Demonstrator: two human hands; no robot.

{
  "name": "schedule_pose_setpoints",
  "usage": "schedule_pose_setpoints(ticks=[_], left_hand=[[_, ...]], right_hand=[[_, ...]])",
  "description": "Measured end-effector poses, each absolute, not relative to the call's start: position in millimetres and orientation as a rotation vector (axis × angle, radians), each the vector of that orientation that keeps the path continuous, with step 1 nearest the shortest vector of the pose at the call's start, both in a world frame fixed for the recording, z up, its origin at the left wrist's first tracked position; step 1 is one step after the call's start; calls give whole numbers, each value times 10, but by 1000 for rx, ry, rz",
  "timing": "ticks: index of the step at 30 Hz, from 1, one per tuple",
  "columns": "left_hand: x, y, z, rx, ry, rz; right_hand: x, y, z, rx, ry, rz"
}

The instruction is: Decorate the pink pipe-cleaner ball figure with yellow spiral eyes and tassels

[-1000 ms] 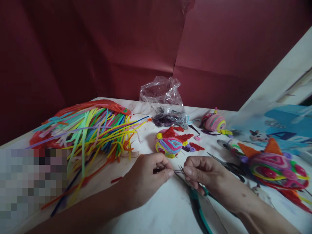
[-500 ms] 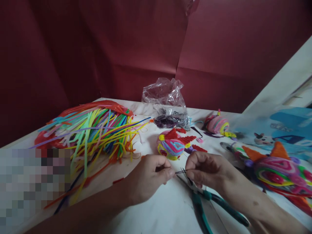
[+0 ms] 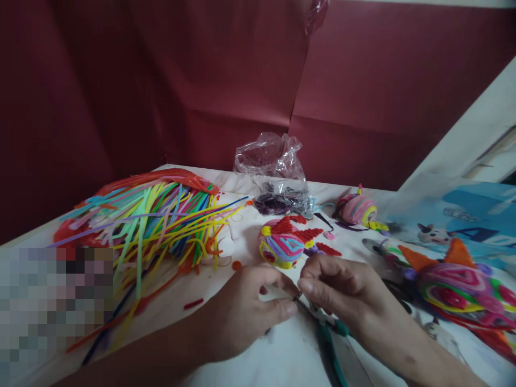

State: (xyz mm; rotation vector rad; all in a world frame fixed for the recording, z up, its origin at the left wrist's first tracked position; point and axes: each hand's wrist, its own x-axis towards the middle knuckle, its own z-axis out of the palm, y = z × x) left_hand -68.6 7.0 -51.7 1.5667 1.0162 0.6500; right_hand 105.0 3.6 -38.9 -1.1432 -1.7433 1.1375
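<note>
The left hand and right hand pinch a thin dark wire between them; from it, a colourful ball sits at eleven o'clock, pliers at five.

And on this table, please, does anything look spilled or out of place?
Mostly the pipe cleaners: they lie in a loose, untidy heap at the left, several straying out of it. A short red piece lies apart from them, near the left hand. I see nothing clearly broken.
</note>
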Motion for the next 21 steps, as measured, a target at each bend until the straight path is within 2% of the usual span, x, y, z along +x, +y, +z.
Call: schedule_pose_setpoints(ticks=[4,9,15,21], left_hand=[[-662,14,-460,1531,945,770],[-611,27,-477,1308,879,800],[-651,84,-519,1404,962,847],[-680,90,-516,1469,923,751]], right_hand=[[986,-30,-346,-1175,-1939,963],[939,-38,-351,-1139,-1934,837],[930,16,-405,-1194,-1927,835],[978,37,-446,-1186,-1909,935]])
